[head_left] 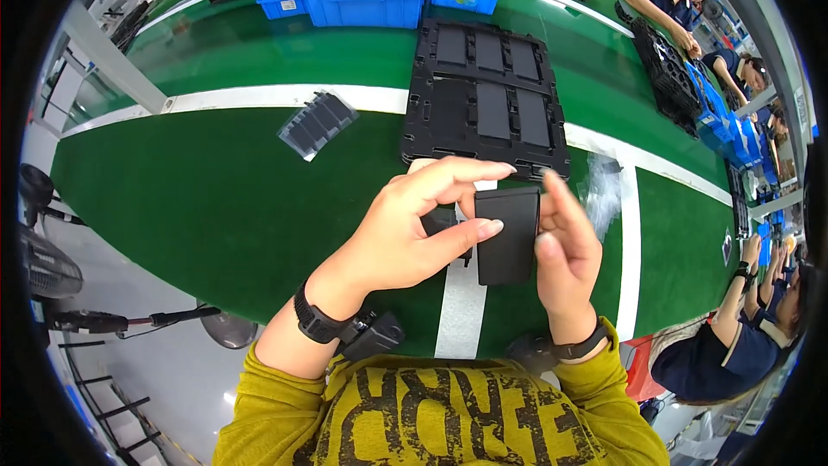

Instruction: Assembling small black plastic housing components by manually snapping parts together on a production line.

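In the head view, the mustard-yellow shirt (457, 418) with dark lettering is closest. The left hand (401, 233) grips a flat black rectangular case (507, 246), its thumb pressed on the front, its forefinger stretched above. The right hand (569, 263), half-curled, meets the right edge; whether it grips is unclear. The case, plain-faced with a ridged top edge, is held upright above the green tabletop (233, 224), before the black tray (444, 108).
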`<action>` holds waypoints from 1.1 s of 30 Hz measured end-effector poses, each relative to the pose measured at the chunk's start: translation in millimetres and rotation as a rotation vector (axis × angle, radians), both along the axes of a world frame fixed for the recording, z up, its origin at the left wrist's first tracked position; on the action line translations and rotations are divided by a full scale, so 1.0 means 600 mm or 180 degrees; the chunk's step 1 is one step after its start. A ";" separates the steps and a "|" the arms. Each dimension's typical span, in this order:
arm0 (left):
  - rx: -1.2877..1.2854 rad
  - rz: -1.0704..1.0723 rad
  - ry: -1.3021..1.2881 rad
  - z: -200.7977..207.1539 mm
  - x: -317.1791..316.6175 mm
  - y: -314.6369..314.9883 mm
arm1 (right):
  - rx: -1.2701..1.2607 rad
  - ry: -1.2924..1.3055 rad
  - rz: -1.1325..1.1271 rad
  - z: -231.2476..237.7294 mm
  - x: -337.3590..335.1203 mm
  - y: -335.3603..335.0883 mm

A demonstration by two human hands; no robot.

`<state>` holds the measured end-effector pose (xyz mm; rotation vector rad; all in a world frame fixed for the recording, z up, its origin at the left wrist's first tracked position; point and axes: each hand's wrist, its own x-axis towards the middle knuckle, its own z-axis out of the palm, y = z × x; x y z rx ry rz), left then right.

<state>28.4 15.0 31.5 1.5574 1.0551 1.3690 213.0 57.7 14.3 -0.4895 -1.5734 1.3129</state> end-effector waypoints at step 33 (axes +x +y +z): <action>0.0678 -0.0201 0.0454 0.007 -0.029 0.007 | -0.2219 0.0560 0.2533 -0.015 0.015 -0.010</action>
